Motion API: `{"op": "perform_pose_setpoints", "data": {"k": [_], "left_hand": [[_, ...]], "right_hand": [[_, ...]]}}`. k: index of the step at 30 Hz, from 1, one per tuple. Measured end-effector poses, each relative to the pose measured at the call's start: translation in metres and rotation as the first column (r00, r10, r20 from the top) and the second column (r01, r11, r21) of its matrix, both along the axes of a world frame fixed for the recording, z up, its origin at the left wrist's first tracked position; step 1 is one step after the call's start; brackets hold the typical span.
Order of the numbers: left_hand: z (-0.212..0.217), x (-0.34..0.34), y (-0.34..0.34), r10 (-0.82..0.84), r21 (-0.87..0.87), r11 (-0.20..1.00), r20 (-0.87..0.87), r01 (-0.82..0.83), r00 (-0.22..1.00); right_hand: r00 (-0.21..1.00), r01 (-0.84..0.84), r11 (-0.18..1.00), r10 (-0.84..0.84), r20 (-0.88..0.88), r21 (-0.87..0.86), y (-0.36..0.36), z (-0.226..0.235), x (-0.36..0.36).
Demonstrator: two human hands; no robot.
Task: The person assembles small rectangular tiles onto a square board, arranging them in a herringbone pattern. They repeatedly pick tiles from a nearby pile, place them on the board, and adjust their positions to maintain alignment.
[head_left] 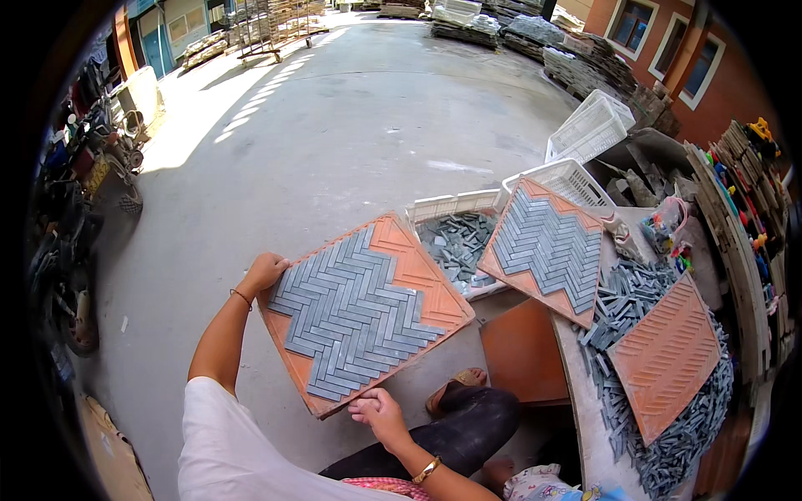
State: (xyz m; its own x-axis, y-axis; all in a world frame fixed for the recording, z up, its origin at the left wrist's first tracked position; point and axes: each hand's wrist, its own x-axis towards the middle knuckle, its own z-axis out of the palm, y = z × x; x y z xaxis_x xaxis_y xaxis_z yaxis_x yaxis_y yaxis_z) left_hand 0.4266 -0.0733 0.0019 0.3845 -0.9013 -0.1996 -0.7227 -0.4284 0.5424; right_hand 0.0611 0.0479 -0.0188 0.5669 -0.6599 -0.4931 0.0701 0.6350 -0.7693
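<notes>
Mosaic tray (pixel 365 311), an orange square mould carrying grey stone strips in herringbone, is held tilted in the air above the concrete floor (pixel 334 125), left of the workbench (pixel 585 417). Judged stiff and fairly heavy; the strips appear loose-laid and liable to slide if tipped further. Opposite corners give the best hold, as taken now. Left hand (pixel 264 271) clasps the far-left corner, fingers curled over the edge. Right hand (pixel 378 411) grips the near corner, fingers pressed together around the rim. A second filled tray (pixel 547 250) leans against a white crate (pixel 576 179); an empty mould (pixel 664 355) rests on loose strips.
</notes>
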Motion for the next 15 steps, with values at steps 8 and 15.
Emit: {"op": "perform_pose_setpoints", "data": {"k": [8, 15], "left_hand": [[0.005, -0.008, 0.01, -0.038, -0.177, 0.982, 0.178, 0.07, 0.983], [-0.005, 0.006, 0.004, -0.125, -0.201, 0.968, 0.123, 0.148, 0.984]], "right_hand": [[0.99, 0.144, 0.983, -0.143, -0.014, 0.111, 0.001, 0.0, 0.014], [0.975, 0.207, 0.977, -0.211, 0.076, 0.061, -0.003, 0.005, 0.018]]}}
